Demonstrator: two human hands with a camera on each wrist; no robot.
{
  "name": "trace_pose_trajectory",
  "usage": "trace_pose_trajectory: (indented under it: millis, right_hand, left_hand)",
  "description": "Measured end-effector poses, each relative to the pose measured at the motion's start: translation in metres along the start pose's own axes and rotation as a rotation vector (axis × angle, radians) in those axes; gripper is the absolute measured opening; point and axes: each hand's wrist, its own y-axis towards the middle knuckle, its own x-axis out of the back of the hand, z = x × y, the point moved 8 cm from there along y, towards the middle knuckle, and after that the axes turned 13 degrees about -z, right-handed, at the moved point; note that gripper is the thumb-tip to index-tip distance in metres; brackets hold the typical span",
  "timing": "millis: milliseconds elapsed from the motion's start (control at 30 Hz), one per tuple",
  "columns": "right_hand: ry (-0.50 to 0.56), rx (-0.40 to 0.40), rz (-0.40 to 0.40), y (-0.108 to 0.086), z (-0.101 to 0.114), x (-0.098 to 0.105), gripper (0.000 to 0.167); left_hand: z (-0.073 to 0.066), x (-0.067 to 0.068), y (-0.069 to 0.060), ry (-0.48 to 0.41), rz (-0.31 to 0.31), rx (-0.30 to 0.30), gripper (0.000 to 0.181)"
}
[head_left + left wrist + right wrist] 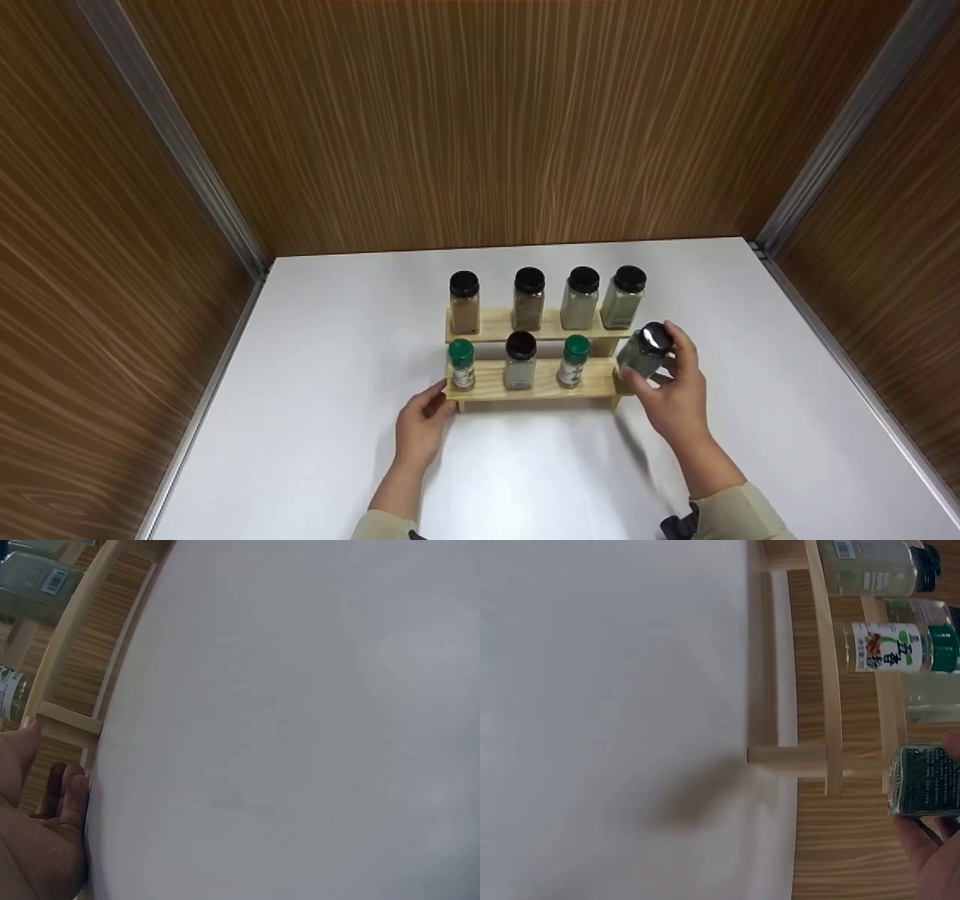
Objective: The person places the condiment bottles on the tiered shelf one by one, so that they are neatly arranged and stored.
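Observation:
A two-tier wooden spice rack (491, 381) stands on the white table. My right hand (679, 394) grips a square spice jar (640, 355) with a black lid, tilted at the right end of the lower shelf. In the right wrist view this jar (926, 778) shows dark green contents and is beside the shelf's end. My left hand (421, 426) holds the rack's left end, its thumb at the lower shelf's edge in the left wrist view. The lower shelf also bears a green-capped jar (463, 365), a black-lidded jar (520, 361) and another green-capped jar (573, 362).
Several black-lidded jars stand along the upper shelf, from a brown-filled jar (465, 304) at left to a greenish, leaning jar (623, 298) at right. Wood-grain panels (480, 127) enclose the table (322, 420) at the back and both sides.

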Motion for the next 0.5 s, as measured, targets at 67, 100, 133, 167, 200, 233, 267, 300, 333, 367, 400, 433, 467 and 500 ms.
trace_pose_trajectory:
  millis: [67, 100, 133, 167, 200, 233, 267, 300, 333, 367, 400, 433, 467, 500]
  right_hand:
    - [-0.019, -0.010, 0.008, -0.002, 0.000, -0.004, 0.090]
    - [-0.021, -0.014, 0.016, -0.003, 0.000, -0.006, 0.090]
    - [-0.029, -0.014, 0.020, -0.004, 0.000, -0.008, 0.090]
    - [-0.028, -0.016, 0.024, -0.005, -0.001, -0.010, 0.089]
    - [-0.022, -0.019, 0.031, -0.007, -0.002, -0.012, 0.089]
    - [-0.015, -0.018, 0.038, -0.008, -0.003, -0.014, 0.088]
    - [-0.016, -0.017, 0.045, -0.009, -0.004, -0.016, 0.088]
    - [-0.020, -0.013, 0.051, -0.009, -0.005, -0.017, 0.087]
    - [-0.025, -0.007, 0.057, -0.010, -0.006, -0.019, 0.087]
    - [-0.028, -0.001, 0.064, -0.011, -0.007, -0.020, 0.086]
    - [-0.035, 0.006, 0.069, -0.012, -0.007, -0.021, 0.086]
    - [-0.048, 0.017, 0.073, -0.013, -0.008, -0.022, 0.085]
    - [-0.061, 0.028, 0.074, -0.013, -0.008, -0.023, 0.085]
    - [-0.069, 0.039, 0.073, -0.014, -0.009, -0.023, 0.085]
  left_hand:
    - [0.000, 0.000, 0.000, 0.003, -0.001, 0.006, 0.040]
    - [0.000, 0.000, 0.000, 0.004, -0.001, 0.006, 0.040]
    - [0.000, 0.000, 0.000, 0.005, -0.002, 0.004, 0.039]
    - [0.000, 0.000, 0.000, 0.004, -0.003, 0.004, 0.039]
    - [0.000, 0.000, 0.001, 0.002, -0.003, 0.004, 0.039]
    - [0.000, 0.000, 0.001, 0.002, -0.004, 0.006, 0.039]
    - [0.000, 0.000, 0.001, 0.000, -0.005, 0.008, 0.040]
    - [0.000, 0.000, 0.001, 0.000, -0.005, 0.010, 0.040]
    - [0.000, 0.000, 0.001, 0.000, -0.005, 0.009, 0.040]
    - [0.001, 0.000, 0.001, 0.001, -0.004, 0.012, 0.040]
    - [0.001, 0.000, 0.001, 0.002, -0.005, 0.015, 0.040]
    - [0.001, 0.000, 0.001, 0.002, -0.006, 0.017, 0.040]
    - [0.001, 0.000, 0.001, 0.002, -0.005, 0.018, 0.040]
    - [0.001, 0.000, 0.001, 0.005, -0.006, 0.015, 0.040]
